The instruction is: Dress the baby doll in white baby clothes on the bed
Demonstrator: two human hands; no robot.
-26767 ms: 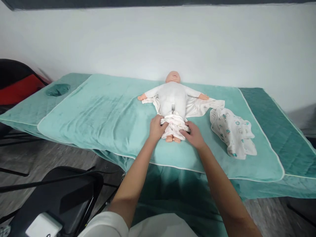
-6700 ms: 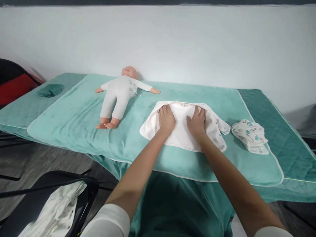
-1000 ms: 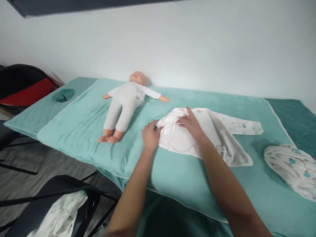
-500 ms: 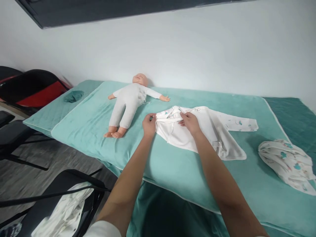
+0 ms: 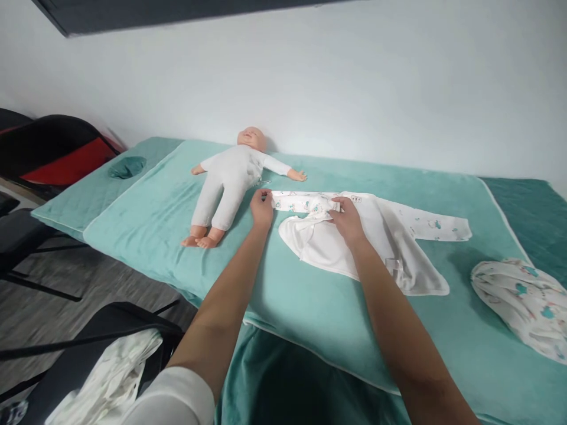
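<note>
A white baby top (image 5: 381, 236) with small printed figures lies open on the teal bed cover (image 5: 177, 236). My left hand (image 5: 262, 208) pinches the cuff end of its left sleeve (image 5: 299, 203), which is stretched out toward the doll. My right hand (image 5: 348, 216) is closed on the same sleeve near the shoulder. The other sleeve lies flat out to the right. A baby doll (image 5: 230, 180) in a pale suit lies on its back just left of my left hand.
A bundled printed cloth (image 5: 522, 304) lies at the right on the cover. A black chair (image 5: 88, 354) with white cloth (image 5: 110, 381) on it stands at the lower left. More black and red chairs (image 5: 53, 153) stand at far left. A white wall runs behind the bed.
My left hand has pulled the folded-in left sleeve out to the left, so it now lies straight. My right hand stays at the shoulder. The doll has not moved.
</note>
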